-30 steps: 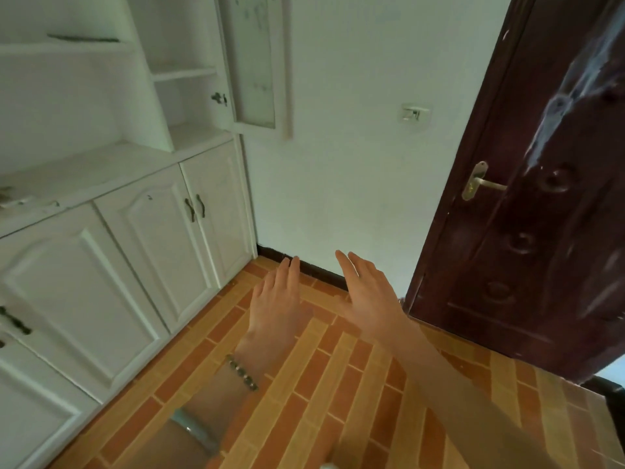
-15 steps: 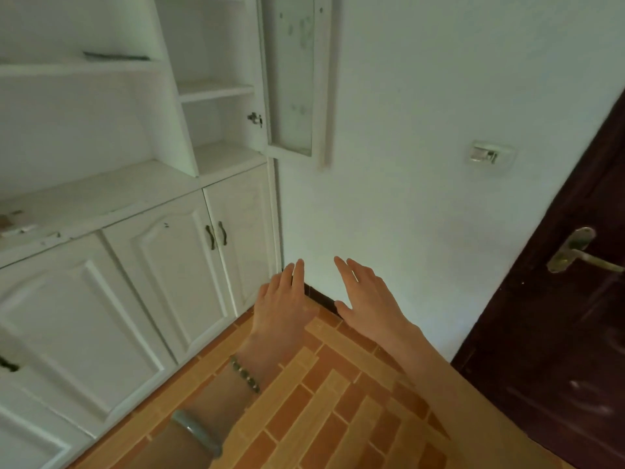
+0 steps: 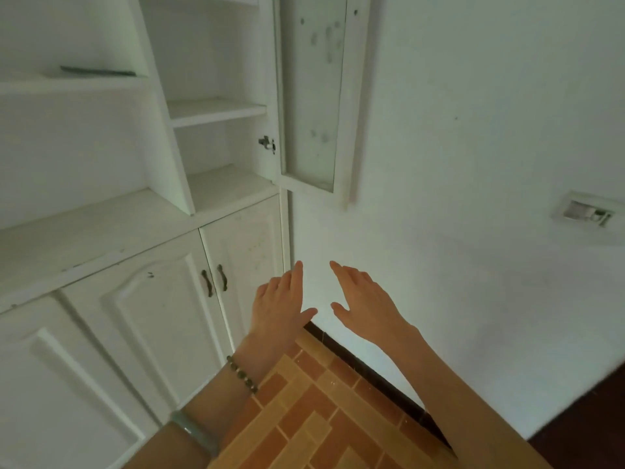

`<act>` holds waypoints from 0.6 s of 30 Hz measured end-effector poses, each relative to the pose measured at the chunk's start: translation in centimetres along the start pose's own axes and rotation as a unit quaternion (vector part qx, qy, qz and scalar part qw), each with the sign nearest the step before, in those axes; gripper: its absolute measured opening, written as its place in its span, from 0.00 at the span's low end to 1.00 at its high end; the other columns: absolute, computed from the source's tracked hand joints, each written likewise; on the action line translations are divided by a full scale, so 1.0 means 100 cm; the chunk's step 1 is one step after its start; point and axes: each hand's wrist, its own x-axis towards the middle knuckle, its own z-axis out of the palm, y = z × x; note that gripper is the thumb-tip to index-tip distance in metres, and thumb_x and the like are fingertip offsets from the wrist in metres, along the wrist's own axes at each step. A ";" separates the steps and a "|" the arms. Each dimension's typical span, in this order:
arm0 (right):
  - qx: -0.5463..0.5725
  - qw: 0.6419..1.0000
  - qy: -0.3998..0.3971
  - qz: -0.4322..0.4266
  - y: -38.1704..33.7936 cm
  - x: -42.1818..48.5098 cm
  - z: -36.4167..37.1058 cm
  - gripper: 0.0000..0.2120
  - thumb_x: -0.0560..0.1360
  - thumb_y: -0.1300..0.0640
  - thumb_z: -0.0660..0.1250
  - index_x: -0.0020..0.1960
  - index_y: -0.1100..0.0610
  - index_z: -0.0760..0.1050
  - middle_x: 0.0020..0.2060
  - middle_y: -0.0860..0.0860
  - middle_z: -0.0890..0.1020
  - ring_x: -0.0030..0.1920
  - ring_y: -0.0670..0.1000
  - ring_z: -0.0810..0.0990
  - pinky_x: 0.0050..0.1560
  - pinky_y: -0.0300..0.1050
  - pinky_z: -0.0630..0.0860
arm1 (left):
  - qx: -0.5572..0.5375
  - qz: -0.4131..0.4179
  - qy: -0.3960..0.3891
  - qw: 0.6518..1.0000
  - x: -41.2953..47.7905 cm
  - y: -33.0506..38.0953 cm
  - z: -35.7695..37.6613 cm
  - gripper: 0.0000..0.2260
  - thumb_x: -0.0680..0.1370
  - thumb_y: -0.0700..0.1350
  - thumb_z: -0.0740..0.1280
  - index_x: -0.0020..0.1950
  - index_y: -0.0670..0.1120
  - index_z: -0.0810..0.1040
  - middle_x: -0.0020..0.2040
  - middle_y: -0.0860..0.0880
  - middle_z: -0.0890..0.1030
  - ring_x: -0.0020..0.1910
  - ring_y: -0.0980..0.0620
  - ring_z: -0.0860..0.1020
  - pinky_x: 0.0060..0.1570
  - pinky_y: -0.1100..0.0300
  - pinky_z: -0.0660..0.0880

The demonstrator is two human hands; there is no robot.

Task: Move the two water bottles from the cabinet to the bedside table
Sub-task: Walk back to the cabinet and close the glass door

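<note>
**Inspector:** Your view has swung left over the last second. The dark door that filled the right side is nearly gone (only a sliver shows at the lower right corner), and the white cabinet (image 3: pixel 142 204) now takes up the left half. You are turning toward it.

**Operator:** And my hands?

**Inspector:** Your left hand (image 3: pixel 280 306) and right hand (image 3: pixel 367 306) are both raised in front of you, fingers extended and loosely together, palms angled inward, holding nothing. They sit near each other but apart.

**Operator:** Where are the bottles?

**Inspector:** Not in view. The open shelves (image 3: pixel 216 111) beside the glass door (image 3: pixel 313 93) show no bottle; a thin dark item (image 3: pixel 98 71) lies on the upper left shelf. The lower doors (image 3: pixel 162 316) are closed. My judgement: neither bottle has been fetched, so searching remains, likely further left or behind those doors.
</note>
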 end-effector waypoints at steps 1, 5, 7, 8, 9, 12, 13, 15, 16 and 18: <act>0.001 1.000 0.005 -0.003 0.005 0.019 0.000 0.31 0.78 0.51 0.62 0.75 0.53 0.50 0.71 0.53 0.65 0.67 0.54 0.68 0.65 0.47 0.68 | 0.005 0.000 0.002 1.000 0.019 -0.005 0.001 0.37 0.75 0.59 0.63 0.74 0.44 0.49 0.70 0.47 0.67 0.66 0.47 0.69 0.65 0.54 0.63; 0.000 1.000 0.027 -0.008 0.024 0.084 0.000 0.31 0.78 0.50 0.62 0.74 0.53 0.50 0.69 0.52 0.67 0.64 0.53 0.71 0.62 0.45 0.70 | 0.020 0.000 0.016 1.000 0.086 -0.018 0.006 0.36 0.74 0.60 0.62 0.74 0.45 0.49 0.69 0.46 0.68 0.65 0.46 0.70 0.65 0.54 0.64; -0.003 0.999 0.033 -0.012 0.034 0.110 0.001 0.31 0.78 0.50 0.61 0.74 0.54 0.51 0.69 0.52 0.68 0.64 0.53 0.71 0.62 0.45 0.70 | 0.019 -0.001 0.017 1.000 0.113 -0.024 0.008 0.36 0.74 0.60 0.62 0.74 0.45 0.50 0.69 0.46 0.68 0.65 0.46 0.70 0.65 0.53 0.64; -0.005 0.999 0.036 -0.014 0.040 0.122 0.002 0.31 0.78 0.50 0.61 0.74 0.54 0.51 0.69 0.52 0.68 0.64 0.53 0.72 0.61 0.45 0.70 | 0.017 -0.003 0.016 1.000 0.124 -0.027 0.009 0.36 0.75 0.60 0.62 0.74 0.45 0.49 0.70 0.46 0.67 0.66 0.46 0.69 0.65 0.53 0.64; -0.006 0.999 0.039 -0.015 0.045 0.133 0.002 0.31 0.78 0.50 0.62 0.74 0.54 0.51 0.69 0.52 0.68 0.63 0.53 0.72 0.61 0.44 0.71 | 0.016 -0.005 0.015 1.000 0.135 -0.029 0.010 0.36 0.75 0.60 0.62 0.74 0.45 0.49 0.70 0.46 0.66 0.66 0.46 0.68 0.66 0.53 0.64; -0.008 0.999 0.050 -0.015 0.061 0.164 0.000 0.30 0.78 0.50 0.61 0.74 0.54 0.51 0.69 0.52 0.68 0.64 0.52 0.71 0.61 0.44 0.71 | 0.017 -0.010 0.018 1.000 0.166 -0.035 0.015 0.35 0.75 0.60 0.62 0.73 0.45 0.50 0.70 0.46 0.66 0.66 0.46 0.68 0.66 0.53 0.63; -0.008 0.999 0.051 -0.014 0.067 0.173 -0.001 0.30 0.78 0.50 0.61 0.74 0.54 0.51 0.69 0.52 0.67 0.65 0.53 0.71 0.61 0.45 0.71 | 0.019 -0.012 0.021 1.000 0.175 -0.036 0.016 0.35 0.75 0.60 0.62 0.73 0.45 0.50 0.70 0.47 0.67 0.66 0.47 0.69 0.66 0.53 0.63; -0.007 0.999 0.052 -0.015 0.079 0.191 -0.002 0.31 0.78 0.50 0.61 0.74 0.55 0.51 0.69 0.53 0.67 0.65 0.53 0.70 0.61 0.45 0.71 | 0.023 -0.017 0.028 0.999 0.193 -0.037 0.019 0.35 0.74 0.61 0.61 0.73 0.45 0.52 0.70 0.47 0.67 0.65 0.47 0.69 0.66 0.54 0.63; -0.008 0.998 0.053 -0.016 0.085 0.200 -0.003 0.31 0.78 0.50 0.61 0.75 0.55 0.51 0.69 0.53 0.67 0.65 0.53 0.70 0.61 0.45 0.71 | 0.024 -0.020 0.030 0.999 0.202 -0.037 0.021 0.35 0.74 0.61 0.62 0.73 0.45 0.52 0.70 0.47 0.67 0.66 0.47 0.69 0.66 0.54 0.63; -0.013 0.998 0.058 -0.019 0.098 0.218 -0.004 0.31 0.78 0.50 0.61 0.75 0.55 0.51 0.69 0.53 0.68 0.65 0.53 0.70 0.60 0.45 0.71 | 0.024 -0.023 0.033 0.999 0.218 -0.037 0.027 0.35 0.74 0.60 0.62 0.73 0.45 0.52 0.70 0.47 0.67 0.66 0.47 0.69 0.67 0.54 0.62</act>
